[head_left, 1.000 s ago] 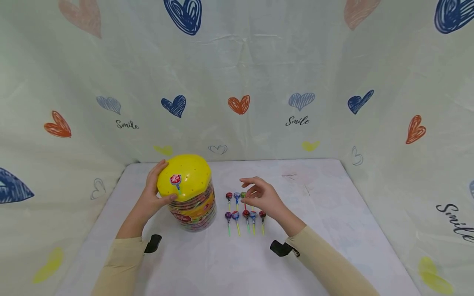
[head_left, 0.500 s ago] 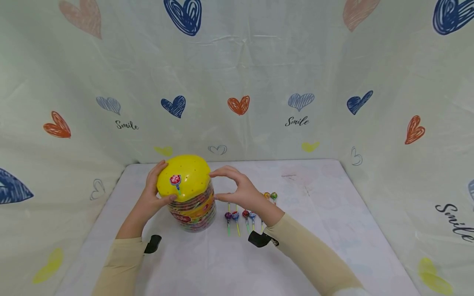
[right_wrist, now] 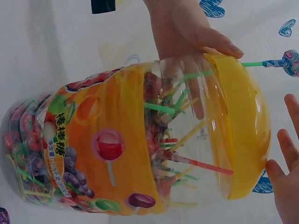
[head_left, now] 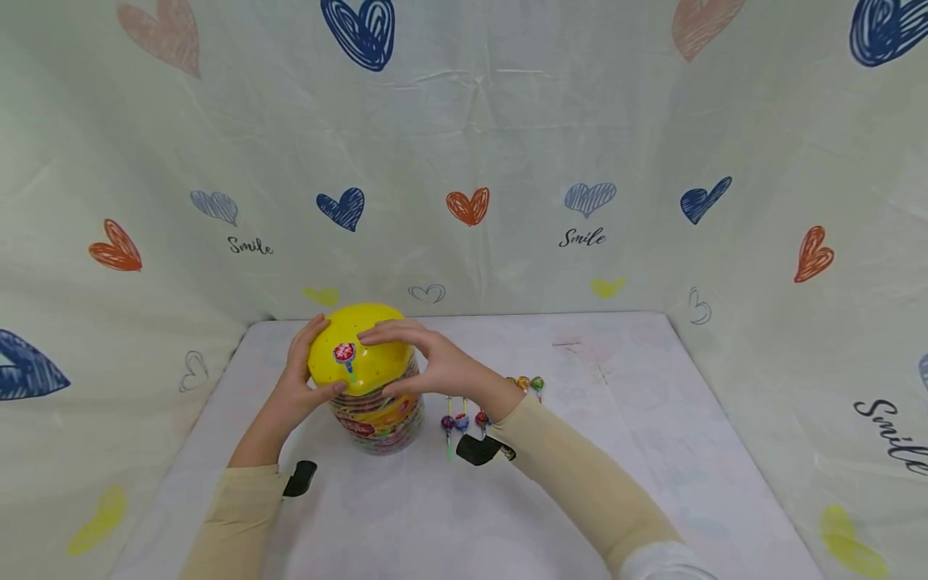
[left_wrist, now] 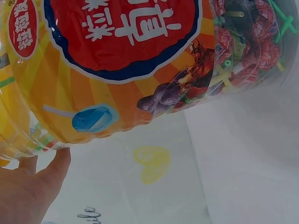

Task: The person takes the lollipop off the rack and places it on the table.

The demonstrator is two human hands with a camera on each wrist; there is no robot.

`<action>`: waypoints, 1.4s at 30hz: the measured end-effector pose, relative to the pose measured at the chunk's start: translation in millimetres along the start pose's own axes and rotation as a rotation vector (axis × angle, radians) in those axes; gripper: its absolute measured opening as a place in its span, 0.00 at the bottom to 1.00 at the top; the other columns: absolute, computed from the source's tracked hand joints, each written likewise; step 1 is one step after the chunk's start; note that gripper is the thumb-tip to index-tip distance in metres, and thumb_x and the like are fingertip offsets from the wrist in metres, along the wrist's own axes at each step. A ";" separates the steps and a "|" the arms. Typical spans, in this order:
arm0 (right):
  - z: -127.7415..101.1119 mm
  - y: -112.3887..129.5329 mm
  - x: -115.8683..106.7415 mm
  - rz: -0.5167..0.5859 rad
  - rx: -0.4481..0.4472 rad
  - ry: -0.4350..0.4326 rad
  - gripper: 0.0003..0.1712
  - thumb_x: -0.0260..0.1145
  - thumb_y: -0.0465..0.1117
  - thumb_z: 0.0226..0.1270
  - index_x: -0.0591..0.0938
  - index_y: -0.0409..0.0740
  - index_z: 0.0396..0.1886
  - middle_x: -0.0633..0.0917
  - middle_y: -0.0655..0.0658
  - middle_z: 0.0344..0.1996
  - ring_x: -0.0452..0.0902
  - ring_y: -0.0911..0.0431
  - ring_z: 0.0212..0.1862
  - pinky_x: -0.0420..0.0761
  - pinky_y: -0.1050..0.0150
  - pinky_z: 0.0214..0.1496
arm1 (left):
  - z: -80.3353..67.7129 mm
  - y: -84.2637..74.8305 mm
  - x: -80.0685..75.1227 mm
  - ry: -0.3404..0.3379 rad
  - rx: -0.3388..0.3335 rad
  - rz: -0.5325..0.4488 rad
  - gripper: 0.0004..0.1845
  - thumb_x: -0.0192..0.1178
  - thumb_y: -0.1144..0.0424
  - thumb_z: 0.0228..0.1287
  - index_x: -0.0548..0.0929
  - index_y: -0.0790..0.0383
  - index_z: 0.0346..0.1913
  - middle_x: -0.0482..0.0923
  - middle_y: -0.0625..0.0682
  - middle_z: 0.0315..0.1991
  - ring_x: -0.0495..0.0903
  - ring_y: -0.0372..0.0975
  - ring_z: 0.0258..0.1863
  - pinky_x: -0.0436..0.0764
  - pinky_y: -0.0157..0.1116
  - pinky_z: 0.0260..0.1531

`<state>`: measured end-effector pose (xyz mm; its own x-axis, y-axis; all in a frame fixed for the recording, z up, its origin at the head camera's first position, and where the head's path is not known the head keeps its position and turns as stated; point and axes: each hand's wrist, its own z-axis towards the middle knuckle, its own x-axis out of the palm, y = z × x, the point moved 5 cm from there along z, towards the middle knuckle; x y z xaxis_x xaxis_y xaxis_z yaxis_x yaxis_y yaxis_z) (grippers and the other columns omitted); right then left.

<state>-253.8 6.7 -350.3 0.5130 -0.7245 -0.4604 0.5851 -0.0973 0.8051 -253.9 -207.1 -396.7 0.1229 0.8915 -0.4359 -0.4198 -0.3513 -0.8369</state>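
A clear plastic candy jar [head_left: 377,423] with an orange label stands on the table, packed with wrapped lollipops. One blue-and-red lollipop [right_wrist: 290,63] sticks up out of its domed yellow lid [head_left: 377,358], the green stick passing into the lid. My left hand [head_left: 293,395] grips the jar's top from the left, thumb at the lid's front edge; its fingertips show against the jar in the left wrist view. Reaching over from the right, my right hand [head_left: 442,370] holds nothing, its fingers spread above the lid, short of the lollipop. Its thumb is right at the lid's side.
Several lollipops [head_left: 461,421] lie in two rows right of the jar, partly hidden by my right forearm and the black wrist camera [head_left: 478,449]. The white table [head_left: 594,387] ends at a backdrop [head_left: 522,266] printed with hearts.
My right hand has moved left from above the lollipop rows to over the lid, its fingers spreading apart. My left hand and the jar stay where they were.
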 end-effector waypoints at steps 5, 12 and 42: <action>7.7 4.6 5.4 0.018 0.031 0.081 0.36 0.74 0.36 0.57 0.74 0.50 0.67 0.69 0.55 0.69 0.50 0.64 0.72 0.62 0.48 0.70 | 0.9 1.2 -0.4 0.008 0.007 0.007 0.48 0.67 0.69 0.56 0.50 0.56 0.76 0.36 0.55 0.77 0.46 0.60 0.71 0.56 0.68 0.62; 11.5 9.2 10.4 0.009 0.083 0.125 0.36 0.75 0.37 0.56 0.75 0.50 0.67 0.65 0.50 0.71 0.47 0.63 0.73 0.62 0.49 0.70 | 0.5 3.1 -0.8 0.014 0.002 0.024 0.49 0.67 0.69 0.57 0.49 0.57 0.76 0.35 0.55 0.77 0.46 0.61 0.71 0.56 0.69 0.61; -4.2 19.3 -9.3 0.110 0.043 -0.034 0.38 0.74 0.30 0.55 0.73 0.43 0.67 0.71 0.45 0.68 0.55 0.56 0.73 0.53 0.47 0.74 | 2.7 1.6 -0.7 0.003 0.012 -0.015 0.50 0.69 0.69 0.54 0.51 0.57 0.76 0.37 0.56 0.77 0.46 0.60 0.71 0.55 0.69 0.62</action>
<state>-244.6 14.4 -332.1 0.5509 -0.7547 -0.3562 0.4986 -0.0446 0.8657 -257.0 -207.4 -396.8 0.1318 0.8961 -0.4239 -0.4284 -0.3341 -0.8395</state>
